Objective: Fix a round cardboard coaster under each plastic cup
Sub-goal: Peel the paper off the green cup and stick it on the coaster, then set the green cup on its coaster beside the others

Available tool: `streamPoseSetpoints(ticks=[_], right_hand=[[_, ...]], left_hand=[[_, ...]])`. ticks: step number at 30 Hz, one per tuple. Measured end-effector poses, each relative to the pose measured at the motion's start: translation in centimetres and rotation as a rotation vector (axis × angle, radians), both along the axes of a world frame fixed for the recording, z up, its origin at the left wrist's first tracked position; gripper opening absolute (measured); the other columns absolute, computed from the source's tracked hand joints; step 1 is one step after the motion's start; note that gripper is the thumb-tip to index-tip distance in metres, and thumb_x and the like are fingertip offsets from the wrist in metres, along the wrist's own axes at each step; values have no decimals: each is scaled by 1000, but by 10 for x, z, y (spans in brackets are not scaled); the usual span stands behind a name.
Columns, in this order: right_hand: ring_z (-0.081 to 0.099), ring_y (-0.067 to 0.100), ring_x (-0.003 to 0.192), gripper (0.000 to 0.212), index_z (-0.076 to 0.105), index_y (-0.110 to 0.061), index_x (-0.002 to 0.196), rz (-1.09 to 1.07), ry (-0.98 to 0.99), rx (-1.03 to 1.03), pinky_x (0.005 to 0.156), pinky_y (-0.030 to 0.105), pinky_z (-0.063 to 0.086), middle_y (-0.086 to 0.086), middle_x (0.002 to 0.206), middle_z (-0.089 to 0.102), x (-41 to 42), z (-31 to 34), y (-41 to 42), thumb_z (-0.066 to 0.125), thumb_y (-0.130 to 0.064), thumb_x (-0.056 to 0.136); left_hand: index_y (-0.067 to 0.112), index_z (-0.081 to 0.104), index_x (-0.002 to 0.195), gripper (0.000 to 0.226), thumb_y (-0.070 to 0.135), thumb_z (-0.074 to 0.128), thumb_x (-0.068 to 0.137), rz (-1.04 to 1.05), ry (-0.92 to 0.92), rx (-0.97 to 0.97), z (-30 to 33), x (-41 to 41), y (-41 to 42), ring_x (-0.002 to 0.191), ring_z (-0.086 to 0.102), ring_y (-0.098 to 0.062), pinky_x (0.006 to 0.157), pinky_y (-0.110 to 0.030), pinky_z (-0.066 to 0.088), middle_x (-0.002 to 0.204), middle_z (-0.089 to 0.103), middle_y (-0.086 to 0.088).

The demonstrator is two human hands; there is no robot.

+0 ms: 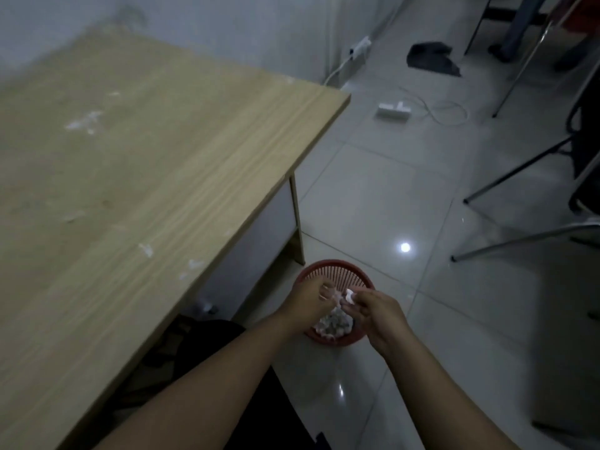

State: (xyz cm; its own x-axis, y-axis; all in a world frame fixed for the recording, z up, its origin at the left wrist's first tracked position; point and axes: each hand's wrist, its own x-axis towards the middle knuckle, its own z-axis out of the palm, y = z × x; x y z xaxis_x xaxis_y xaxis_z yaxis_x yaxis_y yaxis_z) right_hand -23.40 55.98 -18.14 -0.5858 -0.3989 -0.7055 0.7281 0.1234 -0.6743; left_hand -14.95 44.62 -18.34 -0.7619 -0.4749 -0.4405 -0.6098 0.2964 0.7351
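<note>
No cup or coaster shows in this view. Both my hands reach out over a red slatted waste basket (337, 271) on the floor to the right of the table. My left hand (308, 297) and my right hand (373, 311) are close together above it, fingers curled, pinching small whitish scraps (344, 295) between them. More whitish scraps (332, 326) lie piled inside the basket. The view is blurred, so the scraps' exact kind is unclear.
A light wooden table (146, 177) fills the left, with a few white flecks (84, 121) on its top. On the tiled floor lie a white power strip (393, 110) with a cable and a dark cloth (431, 58). Chair legs (519, 167) stand at the right.
</note>
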Motion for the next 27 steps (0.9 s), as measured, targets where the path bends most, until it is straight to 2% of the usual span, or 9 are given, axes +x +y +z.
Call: streamPoseSetpoints(ticks=[2, 7, 10, 12, 14, 16, 19, 22, 27], right_hand=[[63, 27, 75, 18, 61, 10, 100, -19, -54, 71, 74, 30, 54, 19, 85, 64, -1, -24, -7, 48, 7, 87], [64, 28, 92, 36, 52, 0, 126, -27, -148, 231, 79, 35, 53, 15, 103, 64, -1, -72, -21, 47, -4, 90], [55, 12, 72, 33, 51, -21, 121, 20, -153, 268, 59, 23, 45, 2, 92, 57, -4, -79, -27, 42, -5, 93], [53, 7, 67, 32, 54, -25, 115, 82, -137, 282, 49, 19, 43, -1, 93, 57, -5, -81, -29, 40, -5, 94], [60, 11, 79, 39, 51, -19, 127, 122, -98, 274, 53, 20, 47, 3, 108, 60, -6, -83, -34, 42, -4, 93], [63, 21, 95, 44, 46, -14, 134, 160, -68, 276, 69, 26, 54, 11, 123, 60, -6, -80, -39, 45, -3, 91], [60, 29, 107, 48, 42, -11, 138, 219, -21, 304, 82, 32, 50, 18, 131, 55, -4, -67, -41, 47, -3, 91], [56, 28, 111, 44, 47, -10, 134, 364, 188, 351, 85, 30, 45, 15, 132, 54, 0, -43, -39, 51, -6, 90], [56, 21, 115, 45, 52, -12, 129, 565, 652, 364, 91, 25, 41, 10, 128, 59, 8, 11, -38, 60, -8, 84]], left_hand=[[11, 57, 120, 34, 14, 60, 86, 16, -80, 36, -27, 3, -5, 94, 58, -14, 72, -17, 44, 112, 64, -9], [15, 48, 132, 47, 17, 59, 87, -36, -197, 130, -73, 10, -19, 115, 55, -21, 92, -28, 45, 129, 57, -9], [18, 46, 135, 50, 18, 59, 87, -44, -205, 136, -81, 7, -28, 117, 54, -22, 96, -34, 46, 133, 54, -8], [19, 47, 134, 49, 16, 58, 86, -37, -207, 135, -83, 6, -32, 116, 55, -22, 95, -33, 46, 132, 55, -8], [20, 47, 133, 49, 17, 58, 86, -34, -210, 125, -86, 5, -34, 115, 55, -22, 94, -34, 47, 132, 55, -7], [20, 48, 133, 48, 19, 58, 86, -34, -215, 106, -86, 5, -35, 115, 55, -22, 94, -35, 47, 132, 55, -7], [17, 48, 134, 47, 18, 58, 88, -32, -196, 79, -76, 3, -32, 117, 55, -22, 93, -33, 47, 132, 56, -7], [13, 50, 130, 42, 13, 57, 89, -36, -138, 28, -56, 4, -28, 114, 55, -22, 84, -25, 43, 129, 56, -7], [14, 49, 133, 45, 14, 55, 88, -27, -3, -232, 4, 15, -20, 120, 51, -25, 97, -34, 44, 132, 53, -9]])
